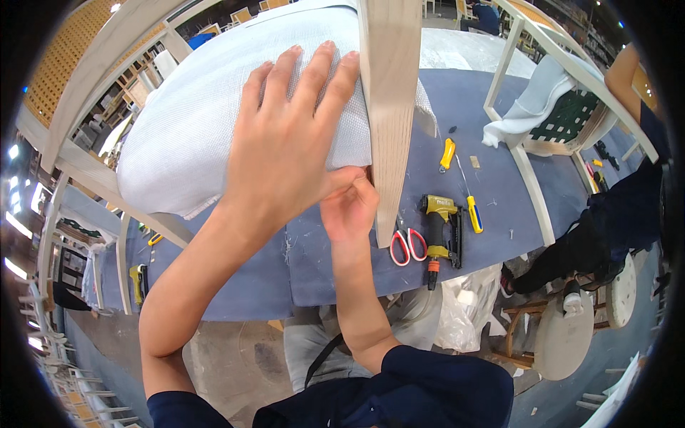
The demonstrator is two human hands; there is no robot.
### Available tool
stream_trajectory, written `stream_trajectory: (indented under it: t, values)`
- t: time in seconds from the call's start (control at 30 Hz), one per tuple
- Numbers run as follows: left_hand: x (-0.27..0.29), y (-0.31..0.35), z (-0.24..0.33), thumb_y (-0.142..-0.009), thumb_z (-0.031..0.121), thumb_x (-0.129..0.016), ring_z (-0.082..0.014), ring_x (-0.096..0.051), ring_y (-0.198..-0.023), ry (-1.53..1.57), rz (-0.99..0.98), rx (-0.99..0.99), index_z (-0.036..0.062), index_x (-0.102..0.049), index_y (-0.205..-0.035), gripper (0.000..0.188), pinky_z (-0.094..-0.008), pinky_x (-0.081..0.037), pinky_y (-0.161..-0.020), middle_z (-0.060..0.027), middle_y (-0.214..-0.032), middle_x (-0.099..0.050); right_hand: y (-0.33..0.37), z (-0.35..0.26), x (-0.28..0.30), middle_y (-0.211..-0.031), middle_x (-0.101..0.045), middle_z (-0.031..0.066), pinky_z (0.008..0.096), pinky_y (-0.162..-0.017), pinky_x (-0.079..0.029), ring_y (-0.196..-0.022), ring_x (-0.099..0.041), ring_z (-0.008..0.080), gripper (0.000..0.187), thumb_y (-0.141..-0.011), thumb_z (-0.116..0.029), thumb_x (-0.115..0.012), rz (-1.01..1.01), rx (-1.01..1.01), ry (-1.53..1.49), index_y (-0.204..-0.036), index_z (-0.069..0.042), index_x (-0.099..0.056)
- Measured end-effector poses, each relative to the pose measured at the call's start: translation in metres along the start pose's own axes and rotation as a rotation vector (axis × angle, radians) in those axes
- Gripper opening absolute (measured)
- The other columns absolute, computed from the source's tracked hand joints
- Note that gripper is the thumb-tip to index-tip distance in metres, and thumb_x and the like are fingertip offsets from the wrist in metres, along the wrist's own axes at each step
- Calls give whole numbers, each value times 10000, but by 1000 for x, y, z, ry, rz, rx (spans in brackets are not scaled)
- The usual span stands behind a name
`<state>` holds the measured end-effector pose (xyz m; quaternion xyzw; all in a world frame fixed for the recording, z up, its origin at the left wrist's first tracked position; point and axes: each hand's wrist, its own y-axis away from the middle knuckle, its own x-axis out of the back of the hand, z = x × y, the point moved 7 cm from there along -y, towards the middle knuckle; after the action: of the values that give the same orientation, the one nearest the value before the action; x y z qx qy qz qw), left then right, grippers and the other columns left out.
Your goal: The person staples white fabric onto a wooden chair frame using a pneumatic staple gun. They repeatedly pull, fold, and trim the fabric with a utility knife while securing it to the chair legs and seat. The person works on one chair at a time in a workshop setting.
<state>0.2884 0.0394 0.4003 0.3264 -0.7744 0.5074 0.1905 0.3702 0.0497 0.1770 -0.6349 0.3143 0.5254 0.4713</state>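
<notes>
A pale white woven fabric (193, 121) is draped over the seat of a wooden chair, beside its light wood leg (389, 107). My left hand (289, 135) lies on top of this fabric with its fingers spread, the thumb pointing down to the seat's near corner. Below it, my right hand (349, 207) is closed, its curled fingers pinching the fabric's lower edge right next to the leg. My left thumb partly covers those fingertips. Just right of the leg are red-handled scissors (408, 247) and an olive-green and black staple gun (444, 232).
On the blue-grey table cover (250, 271) lie a yellow-handled screwdriver (474, 214) and a yellow cutter knife (447, 155). Another fabric-draped chair (549, 107) stands at the right, with a co-worker's arm (623, 75) beside it. Round stools (567, 342) stand below the table.
</notes>
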Motion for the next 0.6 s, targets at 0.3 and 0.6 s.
stream_trajectory:
  t: [0.3,0.6]
  values:
    - [-9,22,13,-804,609,-732,-398,-443,-1447,-71,82,-2,91,-579,-1477,864,-554,-366,-1150,-124,-1577,-505,-6,9,15,-1352,-657,94,399,-1060,-509,-1219,-643,205,374,-1048,-153,-518,-11,-32,-45,-1394,-20,-567]
    - [9,14,-7,-715,311,-843,-332,-536,-1394,129,8,-134,216,-692,-1372,681,-443,-437,-1085,-56,-1481,-621,-3,1,-17,-1494,-570,69,476,-1131,-463,-1363,-553,261,462,-1068,-194,-527,-84,92,4,-1516,-102,-467]
